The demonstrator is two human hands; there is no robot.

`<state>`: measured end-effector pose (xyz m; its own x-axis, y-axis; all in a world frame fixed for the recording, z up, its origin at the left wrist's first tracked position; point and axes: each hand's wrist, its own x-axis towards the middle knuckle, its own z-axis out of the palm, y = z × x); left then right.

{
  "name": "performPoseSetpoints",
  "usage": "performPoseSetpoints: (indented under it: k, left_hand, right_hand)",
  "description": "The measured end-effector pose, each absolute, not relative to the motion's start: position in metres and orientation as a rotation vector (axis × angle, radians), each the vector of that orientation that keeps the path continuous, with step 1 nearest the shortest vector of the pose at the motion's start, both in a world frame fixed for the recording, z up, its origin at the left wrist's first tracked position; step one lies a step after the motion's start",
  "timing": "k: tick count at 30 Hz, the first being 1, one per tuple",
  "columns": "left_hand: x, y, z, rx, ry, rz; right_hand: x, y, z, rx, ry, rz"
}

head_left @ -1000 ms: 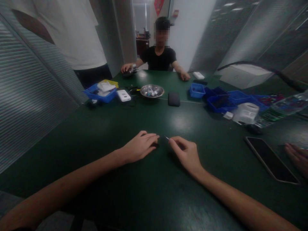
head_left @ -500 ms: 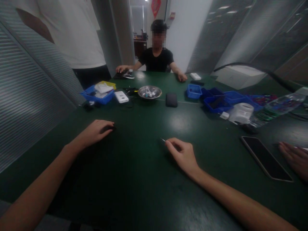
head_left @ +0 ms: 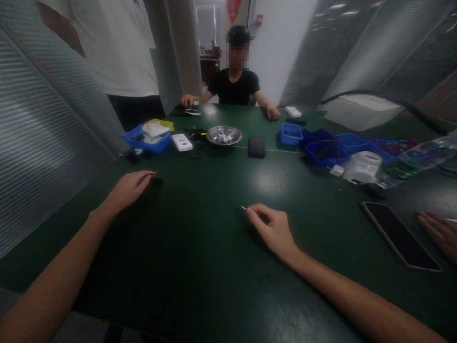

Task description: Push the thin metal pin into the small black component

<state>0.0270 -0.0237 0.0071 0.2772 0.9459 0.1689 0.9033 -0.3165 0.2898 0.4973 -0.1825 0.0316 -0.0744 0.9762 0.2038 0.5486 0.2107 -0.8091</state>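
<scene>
My right hand point(head_left: 273, 227) rests over the green table point(head_left: 200, 224), thumb and forefinger pinched on a thin, light-coloured pin point(head_left: 242, 206). Its tip sticks out to the left; the rest is hidden by the fingers. To the left, my left hand point(head_left: 129, 188) is low over the table top, its fingers close together. A small dark patch point(head_left: 157, 181) lies at those fingertips; whether it is an object or shadow is unclear.
A metal dish point(head_left: 224, 136) with small white parts stands ahead, between a white power bank point(head_left: 182, 142) and a black flat case point(head_left: 256, 146). Blue trays point(head_left: 291, 134), a bottle point(head_left: 410, 162) and a phone point(head_left: 402, 237) are rightward. A person point(head_left: 233, 85) sits opposite; another's hand point(head_left: 437, 233) is right.
My left hand has moved left and slightly away from me, and the dark patch at its fingertips has shifted with it. My right hand keeps its pinch on the pin nearly in place.
</scene>
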Motion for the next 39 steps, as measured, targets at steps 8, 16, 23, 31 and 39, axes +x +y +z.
performPoseSetpoints:
  k: [8, 16, 23, 31, 39]
  left_hand:
    - [0.014, -0.014, -0.003, 2.376, 1.835, 0.617]
    - [0.031, -0.026, 0.011, 2.065, 2.029, 0.679]
    - [0.035, -0.028, 0.012, 1.705, 1.817, 0.898]
    - [0.048, -0.029, 0.015, 1.638, 1.888, 0.894]
    - [0.053, -0.033, 0.018, 1.803, 1.808, 0.847]
  right_hand:
    - [0.498, -0.182, 0.03, -1.449, -1.741, 0.709]
    - [0.496, -0.182, 0.032, -1.456, -1.749, 0.699]
    - [0.495, -0.183, 0.034, -1.452, -1.753, 0.687]
    - [0.497, -0.182, 0.029, -1.461, -1.766, 0.706]
    - [0.495, -0.181, 0.03, -1.462, -1.766, 0.715]
